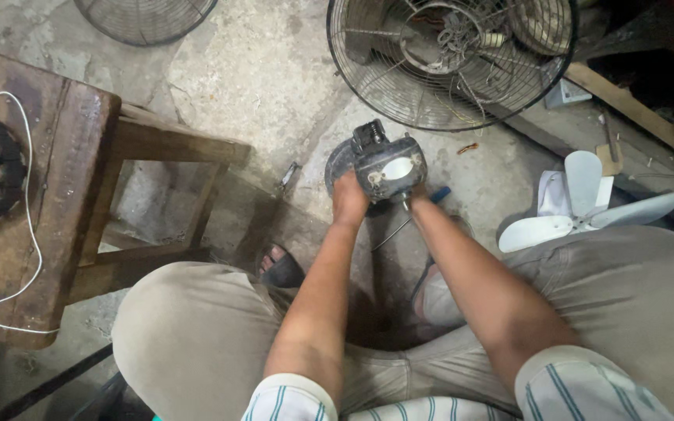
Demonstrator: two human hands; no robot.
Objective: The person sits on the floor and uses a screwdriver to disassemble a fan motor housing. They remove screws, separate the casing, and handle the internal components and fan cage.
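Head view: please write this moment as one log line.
left hand: grips motor housing | right hand: at housing, holding tool | fan guard: behind

Cracked concrete floor (259, 70); worn wooden stool (79, 156) at left

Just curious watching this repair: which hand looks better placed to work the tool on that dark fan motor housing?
Probably the right hand: it already grips a blue-handled tool at the motor housing, while the left hand steadies the housing.

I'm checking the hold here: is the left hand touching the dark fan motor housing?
Touching. The head view shows the left hand pressed against the lower left side of the dark fan motor housing, with no gap between them.
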